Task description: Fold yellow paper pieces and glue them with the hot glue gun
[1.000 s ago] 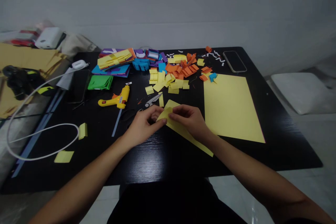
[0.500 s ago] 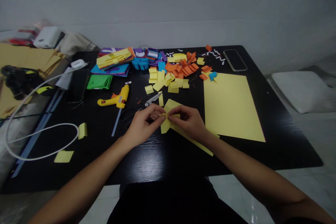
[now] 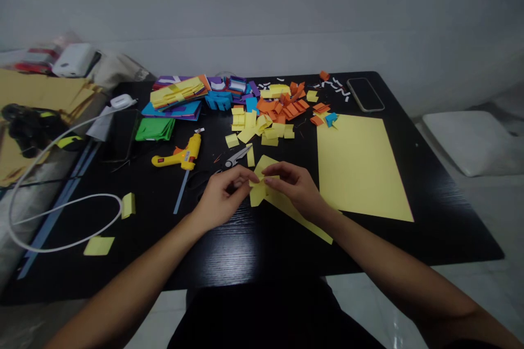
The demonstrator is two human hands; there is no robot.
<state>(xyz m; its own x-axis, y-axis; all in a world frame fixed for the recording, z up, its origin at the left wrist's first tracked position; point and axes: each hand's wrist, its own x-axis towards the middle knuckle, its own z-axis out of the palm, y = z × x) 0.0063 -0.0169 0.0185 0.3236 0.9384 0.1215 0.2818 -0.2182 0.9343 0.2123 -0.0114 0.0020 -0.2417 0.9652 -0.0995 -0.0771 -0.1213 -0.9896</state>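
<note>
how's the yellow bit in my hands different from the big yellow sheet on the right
The folded yellow piece is small; the yellow sheet is far larger. The folded yellow piece is creased and pinched between the left hand and right hand; the yellow sheet lies flat on the table, with no hand on it. Both look like similar yellow paper.

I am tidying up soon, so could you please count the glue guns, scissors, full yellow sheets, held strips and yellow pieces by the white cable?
Glue gun: 1
Scissors: 1
Full yellow sheet: 1
Held yellow strip: 1
Yellow pieces by the white cable: 2
Total: 6
</note>
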